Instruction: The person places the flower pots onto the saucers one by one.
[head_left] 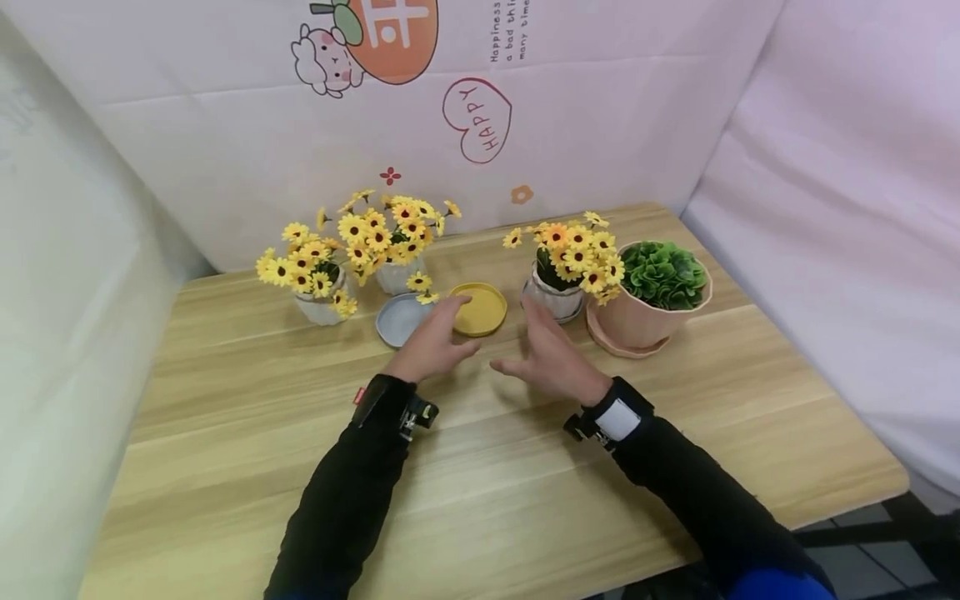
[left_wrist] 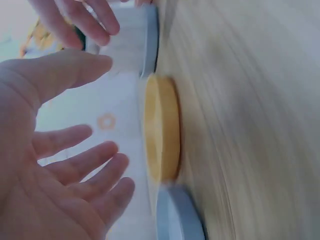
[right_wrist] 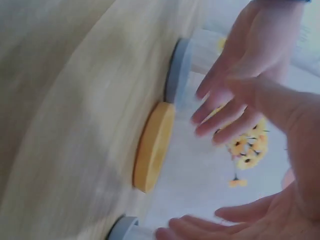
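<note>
My left hand (head_left: 431, 342), fingers spread and holding nothing, hovers by the grey saucer (head_left: 392, 323) and the near left edge of the yellow saucer (head_left: 487, 313). My right hand (head_left: 555, 357) is beside the rightmost white pot of yellow flowers (head_left: 553, 298), its fingers extended and apart from the thumb. That pot stands on another grey saucer (left_wrist: 151, 40). Whether the right fingertips touch the pot I cannot tell. In the left wrist view the yellow saucer (left_wrist: 167, 130) lies between the two grey ones. Both palms face each other with a gap between.
Two more white pots with yellow flowers (head_left: 318, 307) (head_left: 399, 273) stand at the back left. A pink pot (head_left: 637, 323) of green leaves sits on a pink saucer (head_left: 611, 337) at the right. Behind the wooden table (head_left: 480, 500) hangs a printed white cloth (head_left: 600, 125).
</note>
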